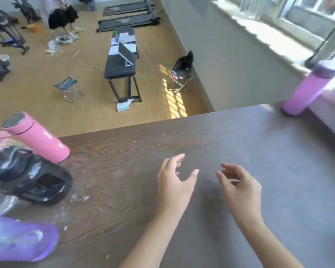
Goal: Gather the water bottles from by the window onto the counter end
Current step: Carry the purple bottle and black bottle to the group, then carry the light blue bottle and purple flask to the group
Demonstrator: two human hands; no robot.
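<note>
A lilac bottle with a dark purple cap [309, 88] stands at the far right corner of the dark wooden counter [201, 142], beside the sunlit window sill. At the left end stand a pink bottle with a steel lid [39, 139], a black-lidded clear jug [29, 180] and a translucent purple bottle [21, 240]. My left hand [175, 183] and my right hand [240, 187] hover over the middle of the counter, fingers apart, holding nothing. Both are far from the lilac bottle.
Beyond the counter's far edge the wooden floor lies lower, with a black bench [122, 60] carrying a tablet and papers, folding stools, treadmills and a seated person [60, 14]. The window sill [259, 29] runs along the right.
</note>
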